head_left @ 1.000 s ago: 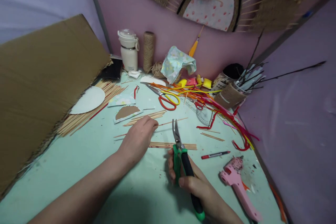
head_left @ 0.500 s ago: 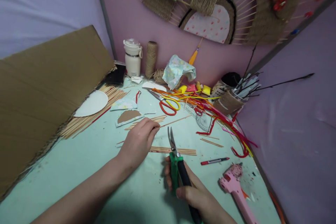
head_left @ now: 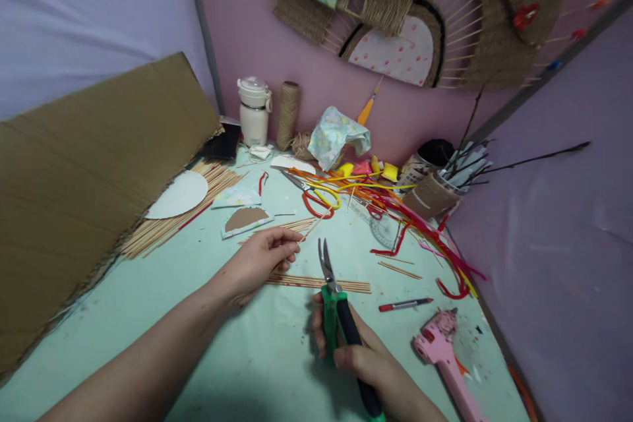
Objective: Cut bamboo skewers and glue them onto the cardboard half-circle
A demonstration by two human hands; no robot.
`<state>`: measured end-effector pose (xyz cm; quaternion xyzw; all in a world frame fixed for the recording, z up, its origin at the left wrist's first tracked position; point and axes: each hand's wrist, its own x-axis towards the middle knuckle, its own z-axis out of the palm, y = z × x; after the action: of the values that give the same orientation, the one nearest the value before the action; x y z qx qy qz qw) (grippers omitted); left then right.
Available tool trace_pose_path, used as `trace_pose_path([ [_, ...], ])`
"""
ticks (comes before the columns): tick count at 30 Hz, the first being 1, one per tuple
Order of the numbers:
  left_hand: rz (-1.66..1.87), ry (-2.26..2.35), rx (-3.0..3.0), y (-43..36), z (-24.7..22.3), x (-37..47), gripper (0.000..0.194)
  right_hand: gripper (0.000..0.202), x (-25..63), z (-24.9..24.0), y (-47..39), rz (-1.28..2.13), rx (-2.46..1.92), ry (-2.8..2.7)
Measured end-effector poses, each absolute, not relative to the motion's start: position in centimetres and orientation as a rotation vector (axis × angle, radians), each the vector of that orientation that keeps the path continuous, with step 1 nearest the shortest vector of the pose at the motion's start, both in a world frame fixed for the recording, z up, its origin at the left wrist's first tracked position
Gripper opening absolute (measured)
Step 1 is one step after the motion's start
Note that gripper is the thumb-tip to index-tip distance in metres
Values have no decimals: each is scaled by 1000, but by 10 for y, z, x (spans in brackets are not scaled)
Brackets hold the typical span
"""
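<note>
Between its thumb and fingers, my left hand (head_left: pixel 270 254) pinches a thin wooden stick (head_left: pixel 317 221), which slants up and to the right over the table. My right hand (head_left: pixel 353 349) is wrapped round the green and black handles of cutters (head_left: pixel 334 303); their blades point up and are slightly apart, a little to the right of my left hand. A row of thin sticks (head_left: pixel 353 286) lies flat behind the cutters. Past my left hand lie more short sticks (head_left: pixel 297 227) and a brown half-round piece (head_left: pixel 246 219) with a floral edge.
Scissors (head_left: pixel 319 203), coloured pipe cleaners (head_left: pixel 390 201) and a protractor (head_left: pixel 384 229) lie at the back. A pink glue gun (head_left: pixel 445 353) and a red marker (head_left: pixel 405 304) are at the right. Cardboard (head_left: pixel 103 165) leans at the left, over a stick pile (head_left: pixel 163 227). A white bottle (head_left: pixel 254 120) stands behind.
My left hand has turned and lifted its stick, which now points more steeply upward. The cutters in my right hand have hardly moved.
</note>
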<state>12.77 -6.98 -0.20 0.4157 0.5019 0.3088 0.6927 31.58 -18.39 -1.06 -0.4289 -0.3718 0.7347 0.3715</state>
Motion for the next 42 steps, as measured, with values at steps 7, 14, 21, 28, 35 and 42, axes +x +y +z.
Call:
trace_pose_path([
  [7,705,1093,873,-70,1,128,35,53,316,-7,-184,1887,-1127,-956],
  [14,701,1095,902,-69,0,129,31,53,317,-10,-186,1867,-1106,-927],
  [21,753,1324,1829,-69,-4,132,17,57,320,-23,-178,1719,-954,-635],
  [28,429,1172,2347,-80,-21,149,23,53,325,-6,-177,1566,-926,-552],
  [35,157,1161,2495,-81,-17,154,25,54,328,-10,-178,1582,-935,-553],
  [42,-163,1156,2634,-84,-6,160,23,58,328,-6,-178,1595,-932,-512],
])
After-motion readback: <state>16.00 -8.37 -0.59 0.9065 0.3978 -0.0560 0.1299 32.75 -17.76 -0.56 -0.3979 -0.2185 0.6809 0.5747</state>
